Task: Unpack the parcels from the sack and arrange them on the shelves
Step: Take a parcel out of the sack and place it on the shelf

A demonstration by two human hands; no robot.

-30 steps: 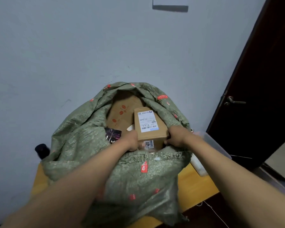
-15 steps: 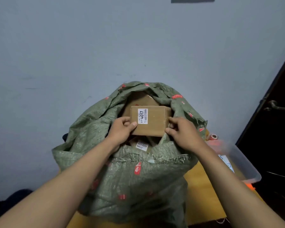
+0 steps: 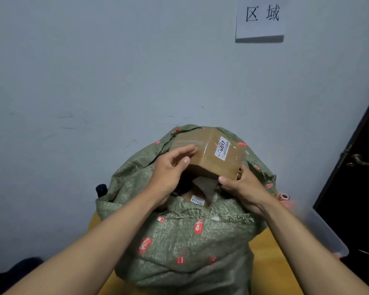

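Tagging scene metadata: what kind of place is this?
Probably a parcel sorting or pickup room. A green woven sack of taped, number-labelled boxes sits on a yellow table; both hands hold the box labelled 4017, and a paper sign on the wall reads "区域" (area).

We are finding dim, flat, bluish light; the paper sign (image 3: pixel 259 17) is casting a shadow below. Tape glare is showing on the parcel (image 3: pixel 213 154). Right-edge clear bin (image 3: pixel 320 235) is blurring; forearms are stretching with wide-angle distortion.

Both hands (image 3: pixel 202 177) gripping taped parcel (image 3: pixel 211 155) — above green sack (image 3: pixel 179 241)
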